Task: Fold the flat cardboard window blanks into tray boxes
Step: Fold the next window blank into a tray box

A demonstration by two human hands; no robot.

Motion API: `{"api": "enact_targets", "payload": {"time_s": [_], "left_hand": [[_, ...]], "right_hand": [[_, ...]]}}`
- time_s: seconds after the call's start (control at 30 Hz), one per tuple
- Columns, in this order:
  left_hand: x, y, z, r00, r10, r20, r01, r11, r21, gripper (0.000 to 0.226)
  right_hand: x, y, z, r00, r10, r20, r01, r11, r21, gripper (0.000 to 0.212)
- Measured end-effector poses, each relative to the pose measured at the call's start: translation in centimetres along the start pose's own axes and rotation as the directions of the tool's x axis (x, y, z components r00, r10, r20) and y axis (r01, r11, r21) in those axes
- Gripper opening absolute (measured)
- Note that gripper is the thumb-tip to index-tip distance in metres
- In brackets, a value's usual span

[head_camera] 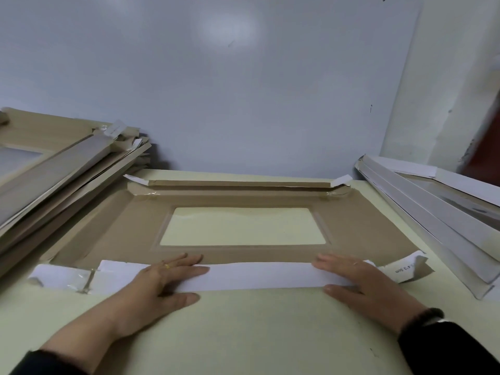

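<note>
Left hand (165,277) and right hand (359,280), fingers spread, press the blank's near flap (259,276) flat; uneven pressure could skew the crease.

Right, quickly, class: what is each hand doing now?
Left hand: open, flat, pressing the white flap.
Right hand: open, flat, pressing the same flap.

One cardboard window blank (108,226) lies open at the centre of the tabletop (243,334), with one window cut-out (243,227). Two hands rest on it: the left hand (165,280) at seven o'clock, the right hand (359,280) at five o'clock. Two stacks flank it: brown blanks (54,169) at ten o'clock, white folded pieces (433,212) at three o'clock; their sheets cannot be counted.
</note>
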State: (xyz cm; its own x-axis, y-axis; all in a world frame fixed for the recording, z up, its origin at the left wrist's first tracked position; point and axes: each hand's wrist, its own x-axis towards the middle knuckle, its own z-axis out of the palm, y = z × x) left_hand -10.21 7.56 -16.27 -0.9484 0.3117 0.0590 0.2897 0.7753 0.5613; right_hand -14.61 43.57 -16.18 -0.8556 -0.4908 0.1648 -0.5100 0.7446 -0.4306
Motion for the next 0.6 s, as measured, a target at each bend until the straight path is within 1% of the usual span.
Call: {"api": "enact_targets", "payload": {"time_s": [0.13, 0.27, 0.33, 0.4, 0.43, 0.47, 0.53, 0.6], "left_hand": [[-1.2, -2.3, -1.3, 0.998, -0.046, -0.05, 0.043, 0.998, -0.055, 0.044], [-2.6, -4.1, -2.8, 0.986, -0.102, -0.131, 0.095, 0.994, -0.057, 0.043], [-3.1, -4.3, -3.4, 0.976, -0.128, -0.179, 0.121, 0.991, -0.05, 0.035], [-3.2, -4.6, -3.7, 0.958, -0.137, -0.251, 0.138, 0.99, -0.015, 0.028], [-3.2, -4.7, -3.8, 0.946, -0.136, -0.295, 0.144, 0.989, 0.007, 0.024], [-3.2, -4.7, -3.9, 0.932, -0.132, -0.338, 0.152, 0.988, 0.034, 0.019], [-3.1, -4.9, -4.1, 0.899, -0.132, -0.417, 0.196, 0.974, 0.114, 0.011], [-3.1, -4.9, -4.3, 0.848, -0.15, -0.508, 0.268, 0.949, 0.167, 0.02]], "right_hand": [[-1.3, 1.9, -1.0, 0.992, 0.119, -0.051, -0.117, 0.992, 0.055, 0.041], [-2.2, 3.2, -1.7, 0.974, 0.211, -0.089, -0.209, 0.978, 0.03, 0.037], [-2.4, 3.3, -1.9, 0.96, 0.228, -0.16, -0.228, 0.974, 0.022, 0.027], [-2.5, 3.0, -2.1, 0.938, 0.209, -0.277, -0.211, 0.977, 0.024, 0.007], [-2.5, 2.9, -2.2, 0.923, 0.21, -0.322, -0.218, 0.976, 0.012, 0.008], [-2.5, 2.9, -2.2, 0.908, 0.226, -0.353, -0.242, 0.97, -0.001, 0.016], [-2.5, 2.7, -2.4, 0.883, 0.242, -0.403, -0.285, 0.957, -0.049, 0.025], [-2.5, 2.8, -2.6, 0.862, 0.231, -0.452, -0.317, 0.94, -0.124, 0.028]]}}
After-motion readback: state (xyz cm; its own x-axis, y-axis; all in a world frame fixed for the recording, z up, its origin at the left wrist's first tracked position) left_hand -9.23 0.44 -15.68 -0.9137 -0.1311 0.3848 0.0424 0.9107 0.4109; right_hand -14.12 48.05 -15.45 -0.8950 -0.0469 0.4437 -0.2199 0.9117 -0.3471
